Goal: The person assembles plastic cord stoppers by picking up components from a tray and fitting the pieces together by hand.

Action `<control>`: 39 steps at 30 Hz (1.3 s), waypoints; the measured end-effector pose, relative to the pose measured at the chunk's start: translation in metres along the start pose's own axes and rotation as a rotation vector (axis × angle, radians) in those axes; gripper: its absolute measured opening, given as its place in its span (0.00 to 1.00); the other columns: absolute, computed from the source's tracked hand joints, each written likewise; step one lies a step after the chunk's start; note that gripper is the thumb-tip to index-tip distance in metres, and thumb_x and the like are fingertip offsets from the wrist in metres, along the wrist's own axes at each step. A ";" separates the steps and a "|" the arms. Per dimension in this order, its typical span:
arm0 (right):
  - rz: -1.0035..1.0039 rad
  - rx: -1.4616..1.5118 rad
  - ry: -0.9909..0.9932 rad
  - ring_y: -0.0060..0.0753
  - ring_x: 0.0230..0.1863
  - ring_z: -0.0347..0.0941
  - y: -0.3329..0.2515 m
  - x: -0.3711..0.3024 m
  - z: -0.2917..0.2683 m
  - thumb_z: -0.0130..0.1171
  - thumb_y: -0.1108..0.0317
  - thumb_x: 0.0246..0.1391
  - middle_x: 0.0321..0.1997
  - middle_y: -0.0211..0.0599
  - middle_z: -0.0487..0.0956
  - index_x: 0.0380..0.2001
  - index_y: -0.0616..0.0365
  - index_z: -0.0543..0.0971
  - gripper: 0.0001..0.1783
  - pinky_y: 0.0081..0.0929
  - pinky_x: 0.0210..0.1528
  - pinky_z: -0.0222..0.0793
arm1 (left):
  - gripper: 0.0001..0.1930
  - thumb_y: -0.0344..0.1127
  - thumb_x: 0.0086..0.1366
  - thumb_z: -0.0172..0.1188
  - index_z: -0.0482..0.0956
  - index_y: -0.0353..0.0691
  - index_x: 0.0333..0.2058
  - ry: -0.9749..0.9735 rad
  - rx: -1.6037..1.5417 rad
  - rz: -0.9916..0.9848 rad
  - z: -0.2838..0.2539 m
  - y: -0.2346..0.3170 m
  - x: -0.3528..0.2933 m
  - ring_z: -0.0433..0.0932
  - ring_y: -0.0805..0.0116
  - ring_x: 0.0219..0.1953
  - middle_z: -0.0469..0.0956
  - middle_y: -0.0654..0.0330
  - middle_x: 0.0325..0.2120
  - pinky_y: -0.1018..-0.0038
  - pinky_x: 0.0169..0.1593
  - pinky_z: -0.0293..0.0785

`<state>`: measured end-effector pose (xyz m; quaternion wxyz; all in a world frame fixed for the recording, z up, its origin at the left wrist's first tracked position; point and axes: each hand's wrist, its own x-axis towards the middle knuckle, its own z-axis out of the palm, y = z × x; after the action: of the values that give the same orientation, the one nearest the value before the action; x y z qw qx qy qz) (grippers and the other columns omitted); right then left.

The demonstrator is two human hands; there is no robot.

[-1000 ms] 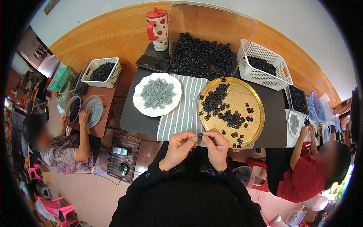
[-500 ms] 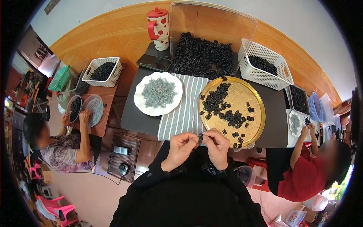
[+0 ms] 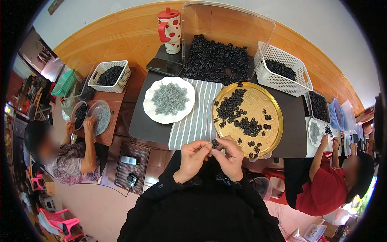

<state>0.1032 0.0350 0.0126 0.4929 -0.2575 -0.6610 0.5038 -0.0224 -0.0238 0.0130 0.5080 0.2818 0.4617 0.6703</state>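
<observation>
A small black part with rounded ends is pinched between my two hands at the table's front edge. My left hand is closed, thumb and forefinger meeting at the part's left side. On its other side, my right hand grips the same part with thumb and fingertips. Just beyond lies a grey-and-white striped cloth. A round gold tray to the right carries many loose black parts. To the left, a white scalloped plate holds a heap of small grey metal screws.
Behind stands a clear bin with a black-part heap. Around it are a spotted tumbler, a phone and a white basket. Co-workers sit left and right; a rack stands below left.
My fingers have shifted slightly around the black part, which now shows more of its face. The co-worker's hands at the right have moved apart.
</observation>
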 end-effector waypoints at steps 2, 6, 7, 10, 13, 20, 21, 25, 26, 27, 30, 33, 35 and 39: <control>-0.036 -0.032 -0.018 0.24 0.30 0.71 0.001 -0.001 -0.001 0.60 0.84 0.47 0.33 0.37 0.75 0.45 0.65 0.76 0.19 0.18 0.33 0.67 | 0.07 0.29 0.64 0.56 0.80 0.32 0.33 -0.011 -0.030 -0.008 -0.003 -0.002 0.001 0.72 0.82 0.24 0.78 0.65 0.23 0.86 0.26 0.66; -0.002 -0.027 -0.051 0.22 0.33 0.70 0.007 -0.003 -0.010 0.59 0.86 0.47 0.35 0.35 0.74 0.46 0.65 0.77 0.20 0.18 0.36 0.66 | 0.06 0.28 0.64 0.57 0.80 0.31 0.34 -0.099 -0.060 -0.031 -0.006 -0.001 0.002 0.73 0.82 0.26 0.78 0.64 0.24 0.86 0.28 0.67; 0.028 -0.020 -0.062 0.22 0.34 0.71 0.008 -0.003 -0.012 0.58 0.86 0.47 0.35 0.35 0.74 0.46 0.65 0.77 0.20 0.18 0.36 0.67 | 0.05 0.27 0.63 0.58 0.80 0.32 0.35 -0.122 -0.048 -0.038 -0.007 -0.001 0.003 0.73 0.82 0.26 0.78 0.64 0.25 0.86 0.29 0.68; 0.034 0.040 -0.068 0.22 0.34 0.71 0.006 0.000 -0.011 0.58 0.86 0.48 0.35 0.35 0.75 0.46 0.65 0.77 0.19 0.17 0.36 0.67 | 0.08 0.24 0.62 0.58 0.80 0.31 0.39 -0.093 -0.019 -0.018 -0.008 -0.003 0.004 0.74 0.79 0.28 0.79 0.62 0.29 0.84 0.31 0.70; 0.046 0.065 -0.074 0.21 0.34 0.70 0.004 0.000 -0.009 0.58 0.85 0.48 0.35 0.34 0.74 0.46 0.65 0.77 0.19 0.17 0.36 0.66 | 0.12 0.22 0.60 0.58 0.79 0.32 0.44 -0.107 -0.093 0.038 -0.008 -0.005 0.005 0.74 0.78 0.30 0.78 0.62 0.31 0.83 0.32 0.71; 0.034 0.006 -0.075 0.22 0.33 0.70 0.001 -0.002 -0.009 0.58 0.84 0.49 0.34 0.34 0.74 0.45 0.66 0.77 0.18 0.17 0.35 0.66 | 0.16 0.19 0.58 0.59 0.78 0.35 0.47 -0.197 -0.010 0.103 -0.014 -0.006 0.010 0.73 0.77 0.29 0.76 0.61 0.31 0.83 0.32 0.71; 0.014 -0.026 -0.070 0.22 0.33 0.70 -0.001 -0.002 -0.008 0.58 0.84 0.49 0.34 0.35 0.74 0.45 0.66 0.77 0.18 0.17 0.35 0.66 | 0.16 0.19 0.58 0.59 0.79 0.35 0.46 -0.205 0.003 0.106 -0.014 -0.004 0.010 0.72 0.77 0.29 0.76 0.61 0.31 0.83 0.32 0.71; -0.062 -0.109 -0.065 0.28 0.32 0.72 -0.003 -0.002 -0.008 0.59 0.84 0.48 0.33 0.39 0.75 0.47 0.64 0.75 0.20 0.20 0.34 0.68 | 0.16 0.19 0.57 0.60 0.79 0.34 0.45 -0.226 0.021 0.108 -0.014 -0.002 0.011 0.72 0.77 0.28 0.76 0.60 0.31 0.84 0.30 0.70; -0.062 -0.111 -0.062 0.28 0.32 0.72 -0.003 -0.002 -0.008 0.59 0.84 0.48 0.33 0.39 0.75 0.47 0.64 0.75 0.20 0.20 0.34 0.68 | 0.16 0.19 0.57 0.60 0.79 0.34 0.45 -0.229 0.020 0.107 -0.015 -0.001 0.011 0.72 0.77 0.28 0.76 0.60 0.31 0.84 0.30 0.70; -0.083 -0.129 -0.070 0.29 0.32 0.72 -0.004 -0.002 -0.008 0.59 0.84 0.48 0.34 0.40 0.75 0.47 0.64 0.75 0.20 0.21 0.34 0.68 | 0.15 0.19 0.57 0.60 0.79 0.34 0.45 -0.227 0.012 0.102 -0.015 0.000 0.010 0.72 0.77 0.28 0.76 0.60 0.30 0.84 0.30 0.70; -0.120 -0.198 -0.070 0.32 0.31 0.73 -0.006 -0.004 -0.008 0.59 0.83 0.48 0.34 0.42 0.75 0.48 0.64 0.75 0.20 0.22 0.33 0.68 | 0.14 0.19 0.57 0.60 0.80 0.33 0.44 -0.222 0.003 0.096 -0.013 0.000 0.009 0.73 0.77 0.27 0.76 0.60 0.30 0.84 0.29 0.70; -0.161 -0.269 -0.035 0.34 0.31 0.73 -0.012 -0.008 -0.005 0.58 0.83 0.49 0.34 0.43 0.75 0.48 0.65 0.74 0.20 0.23 0.33 0.68 | 0.14 0.19 0.57 0.60 0.80 0.33 0.43 -0.221 -0.006 0.097 -0.009 0.002 0.005 0.73 0.77 0.27 0.76 0.60 0.29 0.84 0.29 0.70; -0.186 -0.290 -0.007 0.35 0.31 0.73 -0.015 -0.011 -0.002 0.58 0.83 0.49 0.34 0.44 0.75 0.47 0.66 0.74 0.20 0.23 0.33 0.68 | 0.13 0.19 0.57 0.60 0.80 0.33 0.43 -0.225 -0.017 0.098 -0.006 0.002 0.002 0.73 0.77 0.27 0.76 0.60 0.29 0.84 0.29 0.70; -0.229 -0.332 0.047 0.37 0.31 0.72 -0.016 -0.015 -0.001 0.57 0.82 0.50 0.34 0.45 0.75 0.46 0.68 0.75 0.17 0.24 0.33 0.68 | 0.13 0.19 0.57 0.60 0.80 0.32 0.43 -0.216 0.002 0.140 -0.002 0.003 -0.003 0.73 0.77 0.26 0.76 0.59 0.29 0.84 0.29 0.70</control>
<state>0.1125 0.0169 0.0215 0.5131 -0.2702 -0.7481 0.3225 -0.0240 -0.0274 0.0149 0.5065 0.3844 0.3844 0.6693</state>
